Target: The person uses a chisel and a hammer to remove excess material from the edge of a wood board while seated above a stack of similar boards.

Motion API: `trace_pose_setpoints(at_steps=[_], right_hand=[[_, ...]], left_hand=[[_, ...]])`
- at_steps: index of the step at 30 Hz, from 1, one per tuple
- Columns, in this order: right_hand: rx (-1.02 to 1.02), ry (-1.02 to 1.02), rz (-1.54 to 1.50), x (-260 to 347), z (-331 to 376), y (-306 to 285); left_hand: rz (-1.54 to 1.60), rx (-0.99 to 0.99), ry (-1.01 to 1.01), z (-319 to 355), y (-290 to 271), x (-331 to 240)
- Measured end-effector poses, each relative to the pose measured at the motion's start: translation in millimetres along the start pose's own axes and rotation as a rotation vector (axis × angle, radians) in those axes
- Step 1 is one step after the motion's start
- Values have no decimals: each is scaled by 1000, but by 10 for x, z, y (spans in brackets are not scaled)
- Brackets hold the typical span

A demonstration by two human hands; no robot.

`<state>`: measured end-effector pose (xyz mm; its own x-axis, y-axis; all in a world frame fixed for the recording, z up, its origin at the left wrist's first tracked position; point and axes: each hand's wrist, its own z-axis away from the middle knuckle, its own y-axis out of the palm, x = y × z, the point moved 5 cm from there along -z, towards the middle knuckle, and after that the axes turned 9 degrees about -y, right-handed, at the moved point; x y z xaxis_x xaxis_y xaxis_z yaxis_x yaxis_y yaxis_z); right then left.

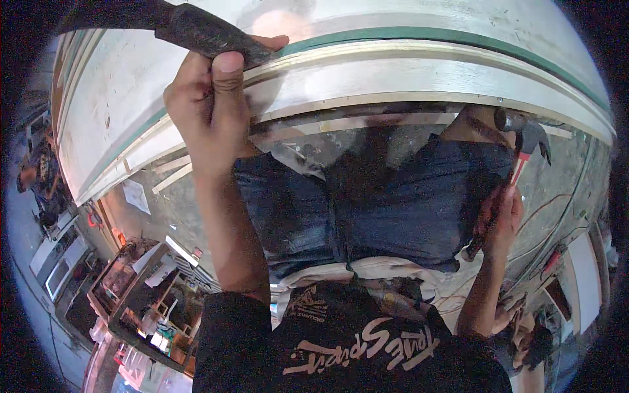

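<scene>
Head view, dark tool [203, 31] cropped above, hammer [519, 168] partly hidden

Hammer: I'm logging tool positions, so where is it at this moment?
In the head view, the hammer is at the upper right, held in the person's right grip, its head beside the right knee.

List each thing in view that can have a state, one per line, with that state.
Left hand: closed around a dark tool
Dark tool: held over the white panel
Right hand: closed on the hammer
Hammer: gripped by its handle
White panel: marked in places
Cable: loose, curved
</scene>
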<state>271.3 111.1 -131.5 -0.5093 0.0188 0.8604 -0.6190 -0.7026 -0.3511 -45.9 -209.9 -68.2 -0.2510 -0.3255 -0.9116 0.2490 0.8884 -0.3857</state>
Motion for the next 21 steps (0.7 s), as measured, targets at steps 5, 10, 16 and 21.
trace_pose_setpoints(at_steps=[5,10,16,21], right_hand=[[24,1,-33,-12,-27,0],[24,-40,53,-14,-17,-36],[21,-243,75,831,62,106],[136,-716,207,2479,145,326]], left_hand=[[24,-24,-70,28,-18,39],[-122,-20,-19,26,-24,-18],[-273,-52,104,34,-39,-88],[-303,-30,150,-3,-33,-57]])
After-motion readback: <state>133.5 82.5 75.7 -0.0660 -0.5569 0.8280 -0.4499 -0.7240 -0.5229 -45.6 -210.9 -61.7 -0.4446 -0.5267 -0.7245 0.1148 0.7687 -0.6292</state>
